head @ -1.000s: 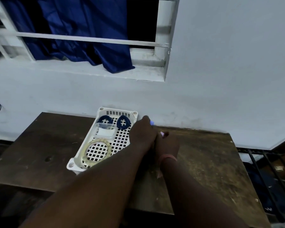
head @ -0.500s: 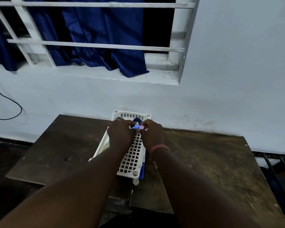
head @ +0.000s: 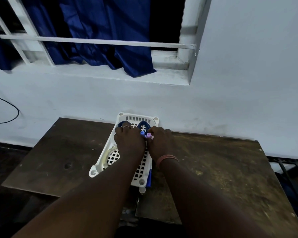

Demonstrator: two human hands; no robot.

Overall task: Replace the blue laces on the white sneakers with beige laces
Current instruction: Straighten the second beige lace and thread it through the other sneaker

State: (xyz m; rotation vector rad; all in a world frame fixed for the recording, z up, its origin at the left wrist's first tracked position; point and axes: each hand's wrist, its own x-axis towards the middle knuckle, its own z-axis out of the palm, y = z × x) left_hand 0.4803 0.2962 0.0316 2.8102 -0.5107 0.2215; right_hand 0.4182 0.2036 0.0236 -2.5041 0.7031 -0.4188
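Head view: both hands meet over the white basket (head: 136,176) on the counter (head: 213,169). The left hand (head: 129,143) and right hand (head: 160,143) curl their grip, apparently around blue laces (head: 144,125), though this is unclear. No sneakers or beige laces show. Best to lift slowly, steadying the basket.

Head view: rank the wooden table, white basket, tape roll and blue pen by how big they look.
1. wooden table
2. white basket
3 and 4. tape roll and blue pen: both partly hidden, by the left arm and basket, so unranked.
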